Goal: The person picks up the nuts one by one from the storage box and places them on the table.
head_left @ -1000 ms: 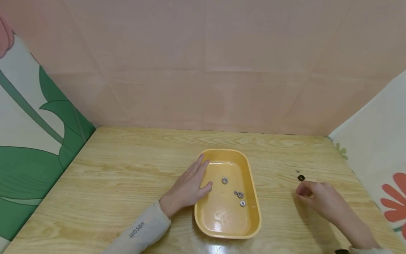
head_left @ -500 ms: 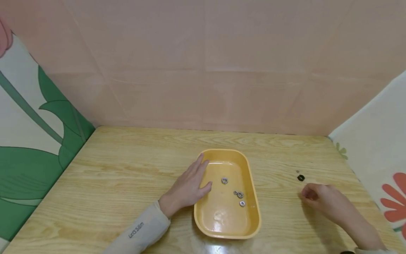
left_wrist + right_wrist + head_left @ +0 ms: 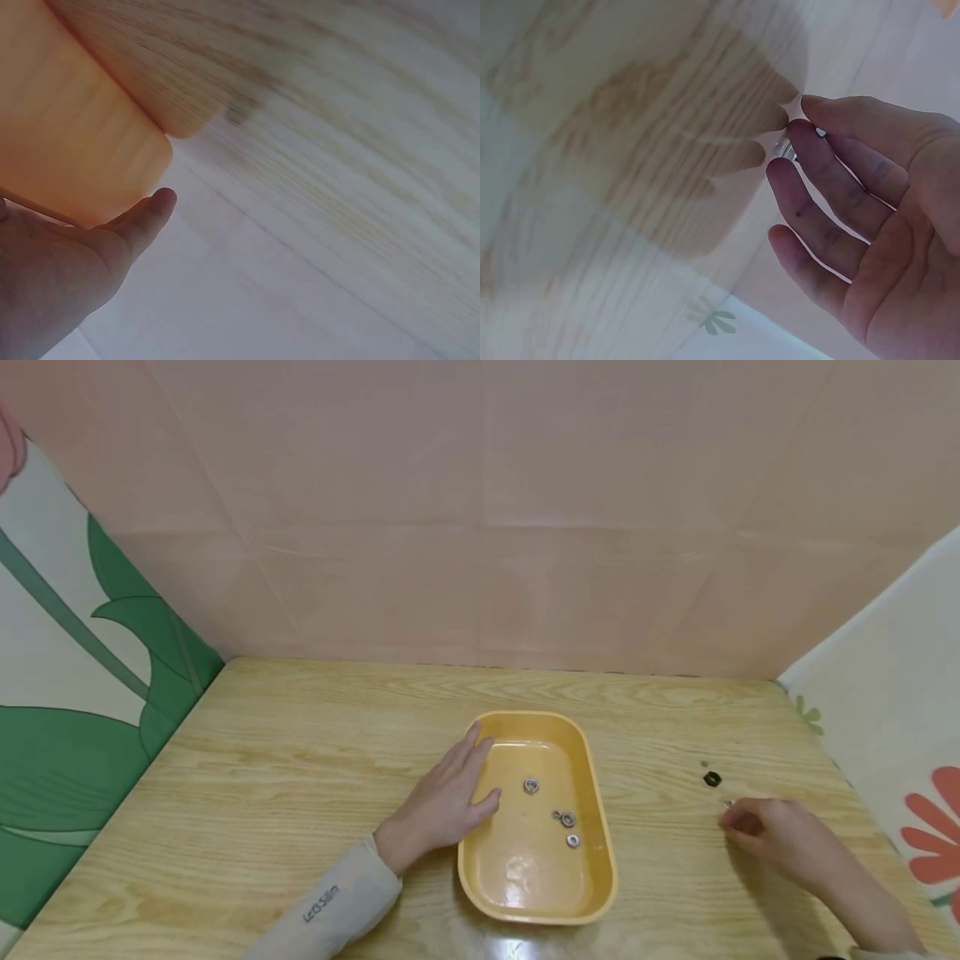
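In the head view, my left hand (image 3: 441, 802) rests on the left rim of a yellow plastic tray (image 3: 602, 860), fingers extended and thumb over the inside. Several silver nuts (image 3: 531, 787) lie on the tray's floor. My right hand (image 3: 780, 839) is low over the table at the right, thumb and index finger brought together. A small silver nut (image 3: 729, 803) shows at these fingertips, partly covered; silver bits (image 3: 785, 150) also glint between the fingers in the right wrist view. Just beyond lie a black hex nut (image 3: 712, 779) and a tiny silver nut (image 3: 704, 764).
The wood-grain table (image 3: 315, 735) ends at a plain pinkish back panel (image 3: 480, 568). Patterned side panels stand at left (image 3: 67, 760) and right (image 3: 900, 693). The tray is near the table's middle, left of the loose nuts.
My right hand has shifted slightly right and toward me, away from the black nut. A silver nut now shows at its fingertips. The left hand and tray stay put.
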The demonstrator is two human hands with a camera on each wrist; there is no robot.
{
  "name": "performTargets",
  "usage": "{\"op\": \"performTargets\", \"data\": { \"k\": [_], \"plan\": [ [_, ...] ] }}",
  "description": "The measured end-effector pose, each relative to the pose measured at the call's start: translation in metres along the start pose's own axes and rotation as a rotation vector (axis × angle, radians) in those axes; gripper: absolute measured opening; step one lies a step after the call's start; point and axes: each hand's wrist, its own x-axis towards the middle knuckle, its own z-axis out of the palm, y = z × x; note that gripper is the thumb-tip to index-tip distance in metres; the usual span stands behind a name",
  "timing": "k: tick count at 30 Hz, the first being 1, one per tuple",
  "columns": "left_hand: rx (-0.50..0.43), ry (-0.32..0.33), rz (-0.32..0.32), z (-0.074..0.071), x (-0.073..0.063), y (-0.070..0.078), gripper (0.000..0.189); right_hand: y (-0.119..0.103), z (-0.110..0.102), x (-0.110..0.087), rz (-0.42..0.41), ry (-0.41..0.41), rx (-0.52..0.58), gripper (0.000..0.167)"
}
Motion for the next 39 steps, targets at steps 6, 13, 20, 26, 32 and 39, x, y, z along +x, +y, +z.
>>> {"op": "performTargets", "data": {
  "k": [6,13,20,26,32,39],
  "plan": [
    [-0.002,-0.013,-0.015,0.000,0.000,-0.001,0.075,0.003,0.000,0.000,0.007,0.001,0.000,0.009],
    [-0.002,-0.010,-0.015,0.000,0.001,-0.001,0.074,0.008,-0.001,0.000,0.042,-0.024,-0.001,0.008],
    [-0.003,-0.016,-0.024,0.000,0.001,0.000,0.074,0.007,-0.004,-0.002,0.041,-0.033,-0.001,0.011],
    [-0.011,-0.016,-0.023,0.000,0.001,-0.001,0.074,0.008,-0.011,-0.001,0.030,-0.058,0.017,0.014],
    [-0.012,-0.011,-0.017,0.000,0.001,0.000,0.074,0.010,-0.009,-0.001,0.007,-0.044,0.008,0.013],
    [-0.008,-0.016,-0.016,0.000,0.001,0.000,0.075,0.008,-0.004,0.001,-0.038,0.026,-0.029,0.014]
  ]
}}
